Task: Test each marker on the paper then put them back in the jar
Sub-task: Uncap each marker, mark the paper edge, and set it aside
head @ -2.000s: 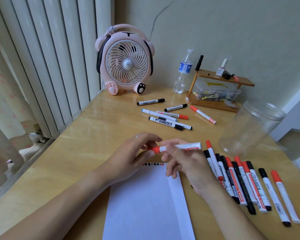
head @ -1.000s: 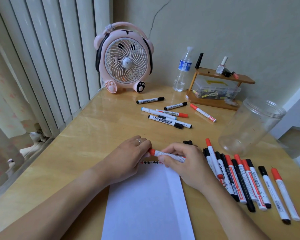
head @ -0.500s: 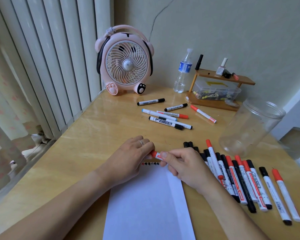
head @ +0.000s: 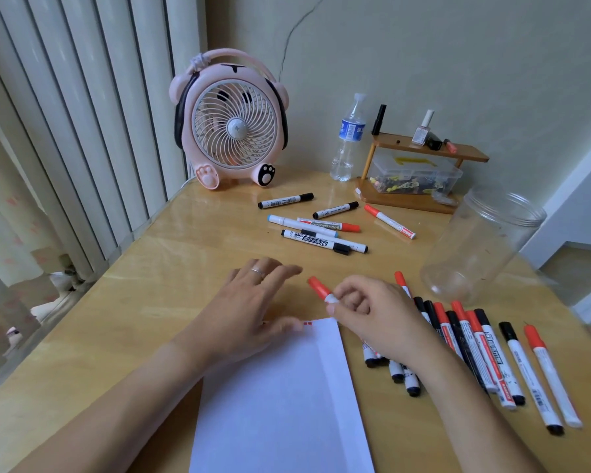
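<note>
Here, near the middle of the frame, the right hand [head: 365, 312] pinches a red-capped marker [head: 319, 289] between thumb and curled fingers, the cap pointing toward the upper left and most of the barrel hidden under the palm. The left hand [head: 249, 302] lies just left of it, fingers stretched out and loose, holding nothing; it wears a ring and its heel rests on the top edge of the white paper [head: 280, 404]. A few small red marks [head: 307, 323] show at that top edge, the rest of any row being hidden by the hand.

To the right of the paper a row of markers [head: 485, 349] with red and black caps lies side by side on the wooden counter [head: 133, 302]; printing runs along their barrels but is too small to read. The clear jar [head: 481, 244] stands at the right of the frame, beyond that row, with no marker seen inside.

Further back, in the upper middle, a loose group of markers [head: 318, 227] lies scattered; one red-capped barrel carries lettering that seems to read "WHITEBOARD", though it is blurred. Behind them stand a pink fan [head: 232, 128] with paw feet, a water bottle [head: 348, 138] with a blue label whose writing cannot be made out, and a small wooden shelf [head: 423, 148] over a clear plastic box [head: 413, 175].
</note>
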### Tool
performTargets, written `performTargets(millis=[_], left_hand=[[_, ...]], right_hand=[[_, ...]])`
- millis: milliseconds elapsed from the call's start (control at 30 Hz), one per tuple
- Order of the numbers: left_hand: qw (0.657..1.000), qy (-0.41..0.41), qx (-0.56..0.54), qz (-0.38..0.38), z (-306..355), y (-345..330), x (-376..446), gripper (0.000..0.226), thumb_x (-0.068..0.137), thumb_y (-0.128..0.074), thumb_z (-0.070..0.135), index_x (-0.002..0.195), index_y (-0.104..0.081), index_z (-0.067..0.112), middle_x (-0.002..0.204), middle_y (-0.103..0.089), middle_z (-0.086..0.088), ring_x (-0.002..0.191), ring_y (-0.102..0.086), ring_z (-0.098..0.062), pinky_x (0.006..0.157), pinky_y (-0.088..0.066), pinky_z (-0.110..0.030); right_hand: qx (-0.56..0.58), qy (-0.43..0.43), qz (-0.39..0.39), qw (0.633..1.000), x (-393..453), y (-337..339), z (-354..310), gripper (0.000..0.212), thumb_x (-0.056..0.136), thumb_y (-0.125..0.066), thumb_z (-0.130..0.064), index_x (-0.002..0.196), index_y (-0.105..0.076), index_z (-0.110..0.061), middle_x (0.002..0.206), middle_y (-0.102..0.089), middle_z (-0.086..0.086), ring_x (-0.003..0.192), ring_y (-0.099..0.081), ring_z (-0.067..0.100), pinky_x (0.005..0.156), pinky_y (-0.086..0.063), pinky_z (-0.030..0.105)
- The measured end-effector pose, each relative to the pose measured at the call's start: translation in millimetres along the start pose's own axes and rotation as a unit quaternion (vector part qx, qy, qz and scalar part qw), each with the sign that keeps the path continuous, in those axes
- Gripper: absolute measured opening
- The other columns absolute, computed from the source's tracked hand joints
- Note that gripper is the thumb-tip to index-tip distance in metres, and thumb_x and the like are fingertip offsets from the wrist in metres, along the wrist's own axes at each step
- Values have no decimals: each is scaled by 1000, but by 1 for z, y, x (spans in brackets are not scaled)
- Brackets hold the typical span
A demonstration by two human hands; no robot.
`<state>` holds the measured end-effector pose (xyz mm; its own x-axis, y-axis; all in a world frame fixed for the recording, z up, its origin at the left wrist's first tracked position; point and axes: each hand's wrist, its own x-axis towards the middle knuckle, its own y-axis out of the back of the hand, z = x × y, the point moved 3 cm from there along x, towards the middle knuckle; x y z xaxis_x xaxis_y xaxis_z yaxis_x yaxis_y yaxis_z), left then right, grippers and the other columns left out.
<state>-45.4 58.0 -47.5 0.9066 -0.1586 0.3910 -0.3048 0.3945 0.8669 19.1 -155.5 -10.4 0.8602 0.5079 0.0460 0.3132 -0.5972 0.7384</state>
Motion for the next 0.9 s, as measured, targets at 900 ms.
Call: performTargets(millis=[900], left_hand=[[987, 96, -31, -121, -35, -9, -4, 92, 76, -10, 96, 148, -42, 49, 160, -29, 19, 154, -4, 3, 123, 8, -39]], right_hand=[[-253, -128, 177, 943, 12, 29, 3, 19, 102, -56, -34, 107, -53, -16, 99, -61, 2, 85, -59, 27, 64, -43, 33]])
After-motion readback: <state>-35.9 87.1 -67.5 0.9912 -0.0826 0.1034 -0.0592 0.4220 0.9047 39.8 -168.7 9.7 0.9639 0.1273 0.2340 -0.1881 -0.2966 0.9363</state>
